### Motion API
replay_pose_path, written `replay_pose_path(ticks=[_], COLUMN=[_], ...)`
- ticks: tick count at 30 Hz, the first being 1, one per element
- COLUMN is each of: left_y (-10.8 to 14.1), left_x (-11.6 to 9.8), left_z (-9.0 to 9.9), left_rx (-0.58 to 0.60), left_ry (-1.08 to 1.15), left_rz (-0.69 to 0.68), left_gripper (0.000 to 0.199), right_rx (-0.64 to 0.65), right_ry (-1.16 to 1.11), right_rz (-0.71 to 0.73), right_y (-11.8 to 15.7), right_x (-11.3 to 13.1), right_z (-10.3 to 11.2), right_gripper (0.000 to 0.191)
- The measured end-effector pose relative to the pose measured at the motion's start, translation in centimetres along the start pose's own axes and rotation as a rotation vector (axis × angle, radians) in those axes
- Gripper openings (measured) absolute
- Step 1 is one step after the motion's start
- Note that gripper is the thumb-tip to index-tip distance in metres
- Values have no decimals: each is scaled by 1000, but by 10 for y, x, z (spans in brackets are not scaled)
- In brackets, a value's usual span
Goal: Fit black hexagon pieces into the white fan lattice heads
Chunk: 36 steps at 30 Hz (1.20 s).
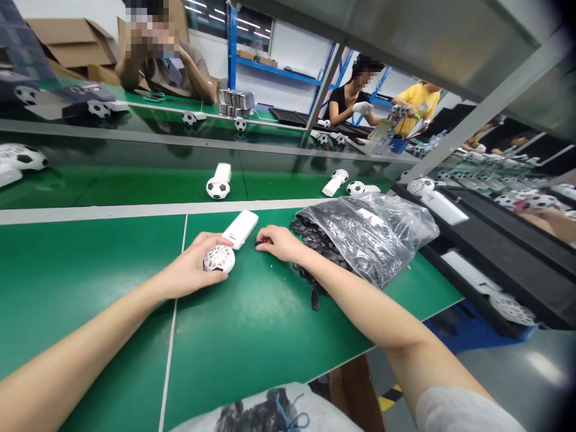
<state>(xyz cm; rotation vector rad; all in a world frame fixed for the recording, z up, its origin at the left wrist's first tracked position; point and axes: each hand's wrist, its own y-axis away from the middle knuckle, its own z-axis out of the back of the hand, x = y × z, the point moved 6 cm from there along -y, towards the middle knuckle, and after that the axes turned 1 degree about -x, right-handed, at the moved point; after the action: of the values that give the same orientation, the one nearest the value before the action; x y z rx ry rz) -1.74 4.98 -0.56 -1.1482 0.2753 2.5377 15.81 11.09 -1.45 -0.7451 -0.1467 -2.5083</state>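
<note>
My left hand (191, 266) grips the lattice ball head (219, 258) of a white football-patterned handheld fan, its white handle (240, 229) pointing away across the green bench mat (112, 258). My right hand (279, 243) rests on the mat just to the right, its fingertips pinching a small black piece (260, 243). Beside that hand, loose black hexagonal pieces (312, 246) spill from a clear plastic bag (371, 237). The fingers hide part of the ball head.
Finished football fans (218, 188) stand along the far bench, beyond a white strip (135, 211). A dark tray (490, 264) with white fan parts runs along the right. Co-workers sit at the far benches, and a metal shelf (427, 42) overhangs the upper right.
</note>
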Motion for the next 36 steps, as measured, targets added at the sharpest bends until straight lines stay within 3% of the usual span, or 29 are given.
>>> replay_pose_path(ticks=[5, 7, 11, 15, 21, 23, 27, 31, 36], left_y=[0, 1, 7, 12, 13, 12, 7, 3, 2], left_x=[-5, -9, -25, -37, -39, -34, -15, -6, -9], left_z=[-1, 1, 8, 6, 4, 2, -2, -5, -4], left_rx=[136, 44, -272, -344, -303, -292, -232, -107, -66], left_ry=[98, 60, -113, -182, -222, -237, -210, -107, -75], left_rz=[-77, -111, -208, -290, -346, -302, -102, -46, -74], left_gripper=[51, 42, 19, 13, 13, 12, 59, 51, 48], right_rx=[0, -13, -62, -72, -127, -138, -97, -6, -70], right_ry=[-152, -280, -416, -383, -359, -322, -222, -198, -284], right_rz=[-20, -30, -3, 93, 180, 226, 217, 284, 346], right_y=[24, 33, 42, 40, 40, 40, 37, 35, 30], right_x=[5, 15, 42, 62, 68, 70, 65, 64, 70], right_z=[15, 19, 18, 10, 9, 11, 9, 0, -1], right_gripper=[17, 17, 15, 16, 13, 12, 11, 11, 6])
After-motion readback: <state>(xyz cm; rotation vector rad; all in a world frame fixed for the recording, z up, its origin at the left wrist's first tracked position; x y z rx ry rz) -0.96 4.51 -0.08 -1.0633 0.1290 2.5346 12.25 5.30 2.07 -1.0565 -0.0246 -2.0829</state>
